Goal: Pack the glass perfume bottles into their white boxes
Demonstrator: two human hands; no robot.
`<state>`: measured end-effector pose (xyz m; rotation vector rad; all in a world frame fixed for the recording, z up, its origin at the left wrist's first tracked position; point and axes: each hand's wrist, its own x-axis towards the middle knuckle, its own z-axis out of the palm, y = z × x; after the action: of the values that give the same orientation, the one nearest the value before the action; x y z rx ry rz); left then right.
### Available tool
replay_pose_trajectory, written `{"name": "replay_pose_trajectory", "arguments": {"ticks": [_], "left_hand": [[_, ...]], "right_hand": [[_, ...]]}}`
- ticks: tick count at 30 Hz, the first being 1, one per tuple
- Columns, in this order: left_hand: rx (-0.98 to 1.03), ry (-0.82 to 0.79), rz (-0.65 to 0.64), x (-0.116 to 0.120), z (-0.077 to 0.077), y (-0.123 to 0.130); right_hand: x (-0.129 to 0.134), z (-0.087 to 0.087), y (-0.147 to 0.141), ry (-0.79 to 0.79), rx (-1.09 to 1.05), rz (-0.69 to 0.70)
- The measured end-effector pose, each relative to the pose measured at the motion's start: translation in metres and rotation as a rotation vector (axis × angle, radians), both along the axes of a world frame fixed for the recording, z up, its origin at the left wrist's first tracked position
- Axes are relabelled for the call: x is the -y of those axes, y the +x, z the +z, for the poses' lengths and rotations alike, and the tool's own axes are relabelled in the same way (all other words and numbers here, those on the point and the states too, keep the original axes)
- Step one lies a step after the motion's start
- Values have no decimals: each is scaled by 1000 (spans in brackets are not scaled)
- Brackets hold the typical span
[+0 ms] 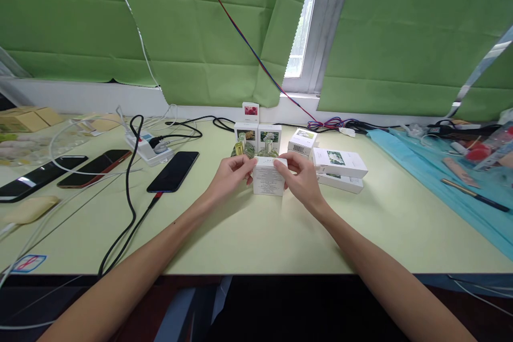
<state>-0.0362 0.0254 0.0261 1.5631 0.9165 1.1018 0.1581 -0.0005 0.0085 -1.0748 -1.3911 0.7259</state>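
Observation:
Between my two hands is a small white box (268, 180) with fine print on the side that faces me. My left hand (235, 170) grips its left upper corner, fingers closed on it. On the right upper corner, my right hand (300, 175) pinches the box with the thumb in front. Just behind it stand two glass perfume bottles, one with a gold cap (239, 148) and one with a silvery cap (268, 145), both partly hidden. White boxes with flower pictures (251, 112) stand behind the bottles.
To the right lie more white boxes (340, 163), some stacked. Phones (173, 172), a power strip (150, 150) and cables spread over the left side. A blue sheet (433, 181) with a pen (475, 195) covers the right. Green curtain (200, 37) hangs behind the table.

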Motion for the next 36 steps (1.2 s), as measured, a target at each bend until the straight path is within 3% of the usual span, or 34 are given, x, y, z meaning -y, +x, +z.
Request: {"name": "replay_pose_trajectory", "arguments": {"ticks": [25,31,36], "left_hand": [[-29,39,-19,1,2,0],[-18,29,-26,1,2,1],[-111,140,80,2,0,3]], "right_hand": [[1,1,-1,-1,15,20],[0,4,0,-112,-32,112],[-1,6,2,-216,-103,205]]}}
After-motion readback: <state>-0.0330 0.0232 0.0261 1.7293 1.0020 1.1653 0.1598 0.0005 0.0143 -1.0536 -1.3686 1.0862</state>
